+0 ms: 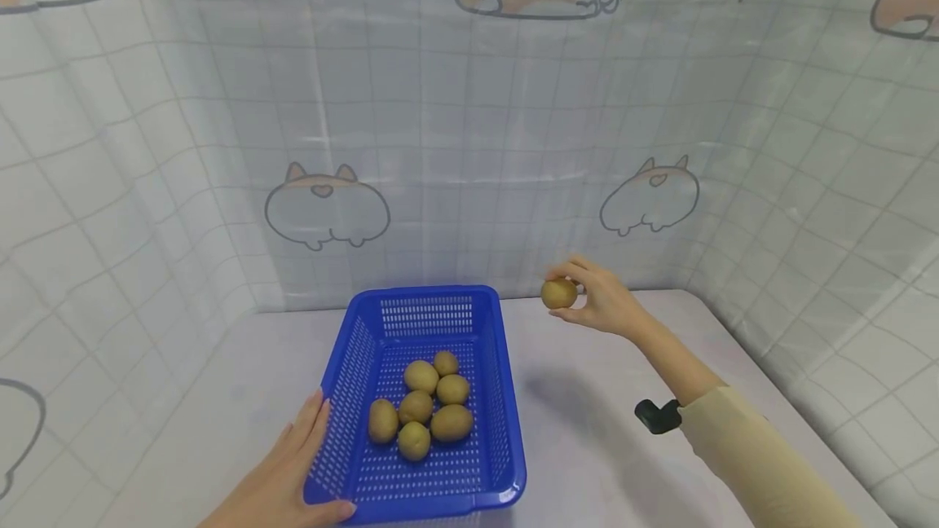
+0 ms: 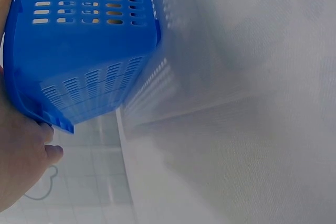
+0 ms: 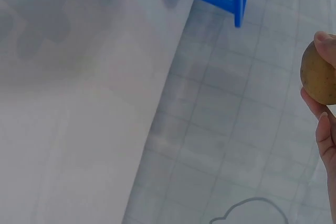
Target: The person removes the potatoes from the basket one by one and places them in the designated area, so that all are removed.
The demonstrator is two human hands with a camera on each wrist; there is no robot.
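Note:
My right hand (image 1: 597,300) holds a potato (image 1: 559,294) between thumb and fingers, raised above the table to the right of a blue plastic basket (image 1: 513,430). The right wrist view shows that potato (image 3: 317,74) at its right edge, partly covered by the fingers. Several more potatoes (image 1: 416,408) lie together on the basket's perforated floor. At the basket's near left corner rests my left hand (image 1: 286,471), its fingers straight along the left rim and its thumb on the front rim. The left wrist view shows the basket's outer wall (image 2: 89,40) beside this hand.
The basket stands on a white table (image 1: 579,398), whose far edge meets a white sheet with a grid and cartoon dogs (image 1: 326,206). Similar sheets hang on both sides. A small black object (image 1: 658,416) shows at the right sleeve (image 1: 756,455).

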